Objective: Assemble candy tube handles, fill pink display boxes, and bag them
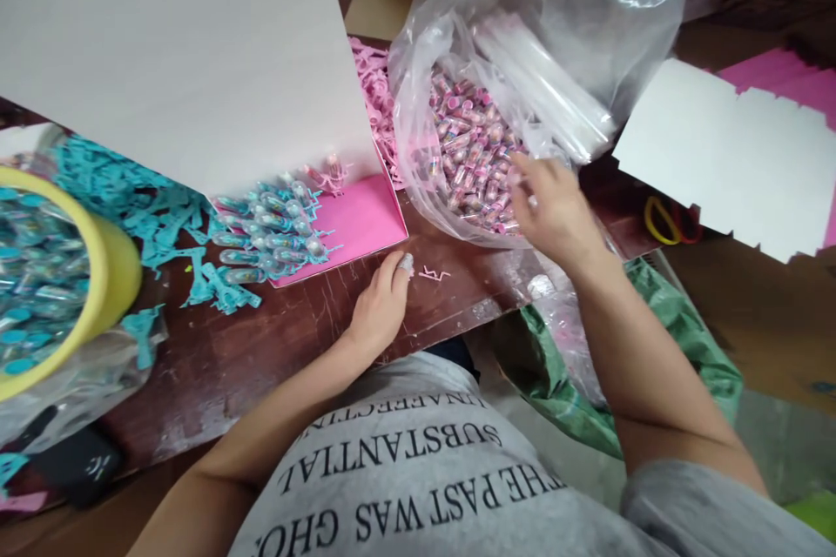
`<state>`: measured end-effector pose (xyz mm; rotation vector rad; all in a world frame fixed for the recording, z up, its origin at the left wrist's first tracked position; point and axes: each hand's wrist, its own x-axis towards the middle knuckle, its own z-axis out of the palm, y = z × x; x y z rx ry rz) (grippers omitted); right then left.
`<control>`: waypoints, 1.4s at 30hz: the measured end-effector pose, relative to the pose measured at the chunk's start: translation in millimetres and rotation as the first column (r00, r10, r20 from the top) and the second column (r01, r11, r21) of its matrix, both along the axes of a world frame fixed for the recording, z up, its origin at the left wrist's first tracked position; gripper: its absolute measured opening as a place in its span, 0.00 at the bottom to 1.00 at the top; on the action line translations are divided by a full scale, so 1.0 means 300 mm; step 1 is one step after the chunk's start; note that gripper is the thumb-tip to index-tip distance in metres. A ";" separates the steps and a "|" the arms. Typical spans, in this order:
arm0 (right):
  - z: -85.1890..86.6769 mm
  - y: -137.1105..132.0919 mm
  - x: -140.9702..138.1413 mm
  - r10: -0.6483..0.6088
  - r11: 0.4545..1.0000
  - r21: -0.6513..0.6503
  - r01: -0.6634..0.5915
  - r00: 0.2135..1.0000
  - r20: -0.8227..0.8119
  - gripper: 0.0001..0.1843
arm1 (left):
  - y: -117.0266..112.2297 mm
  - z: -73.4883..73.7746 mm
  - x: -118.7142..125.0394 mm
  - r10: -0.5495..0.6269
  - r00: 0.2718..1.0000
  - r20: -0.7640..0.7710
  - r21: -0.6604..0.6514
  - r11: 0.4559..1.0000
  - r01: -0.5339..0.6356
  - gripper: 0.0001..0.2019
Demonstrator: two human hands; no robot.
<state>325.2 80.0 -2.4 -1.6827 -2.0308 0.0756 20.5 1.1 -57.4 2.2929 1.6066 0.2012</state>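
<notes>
My left hand rests on the dark wooden table, fingers curled, a small clear capsule pinched at its fingertips beside a tiny pink plastic piece. My right hand reaches into the mouth of a big clear plastic bag full of pink-capped capsules, fingers spread among them; whether it holds one I cannot tell. In front of the left hand lies a pink card with blue-capped capsules lined on it, under a large white board.
A yellow tub of blue capsules stands at left, with blue plastic scraps scattered around it. Pink scraps pile behind the card. White and pink sheets lie at right, a green bag below the table edge.
</notes>
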 end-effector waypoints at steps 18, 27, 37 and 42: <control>-0.025 -0.163 -0.398 0.632 0.699 0.001 -0.715 0.616 -0.470 0.12 | -0.001 0.128 -0.262 0.082 0.671 0.737 -0.239 0.960 0.146 0.09; -0.012 -0.166 -0.434 0.716 0.680 0.019 -0.733 0.659 -0.231 0.11 | -0.017 0.151 -0.274 -0.081 0.804 0.589 0.013 0.996 0.091 0.11; 0.021 -0.144 -0.414 0.294 0.706 -0.494 -0.508 0.845 -0.447 0.27 | -0.005 0.099 -0.241 -0.156 0.934 0.320 0.146 0.983 0.114 0.15; 0.043 0.033 -0.216 0.158 0.952 -0.255 -0.167 0.986 -0.058 0.21 | 0.034 0.086 -0.229 0.147 0.715 0.683 -0.298 0.951 0.088 0.15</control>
